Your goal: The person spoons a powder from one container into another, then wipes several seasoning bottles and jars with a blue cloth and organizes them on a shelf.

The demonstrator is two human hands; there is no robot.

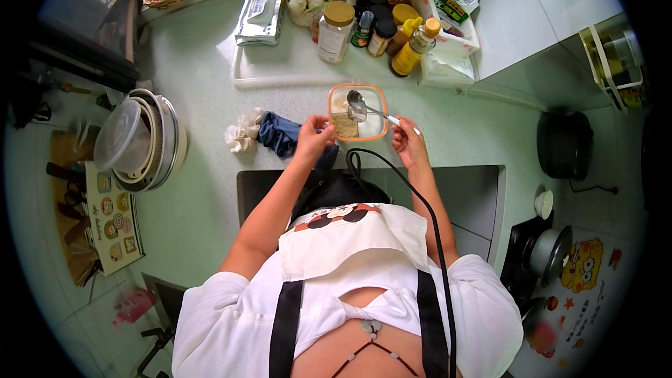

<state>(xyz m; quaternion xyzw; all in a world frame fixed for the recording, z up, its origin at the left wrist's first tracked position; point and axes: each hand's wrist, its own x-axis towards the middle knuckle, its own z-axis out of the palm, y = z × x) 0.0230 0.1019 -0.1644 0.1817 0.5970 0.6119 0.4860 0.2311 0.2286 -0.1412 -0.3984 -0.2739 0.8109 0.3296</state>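
Note:
A square seasoning box point(384, 126) with an orange rim stands on the counter in front of me. Brown grains fill its near left compartment, and white contents show in others. My left hand point(316, 137) is closed on the box's left edge, thumb and fingers at the rim. Between the fingers of my right hand point(409, 143) is the white handle of a metal spoon point(357, 101). The spoon's bowl hangs over the box's middle, pointing to the far left; whether it carries anything is too small to tell. A blue cloth scrunchie point(277, 134) lies left of my left hand.
A white tray point(245, 73) with jars, sauce bottles and garlic stands at the back. Stacked bowls and strainers point(150, 140) are on the left. A white cloth bunch point(243, 131) lies beside the scrunchie. A black cable point(435, 217) runs past my right arm. A pot point(549, 250) sits at the right.

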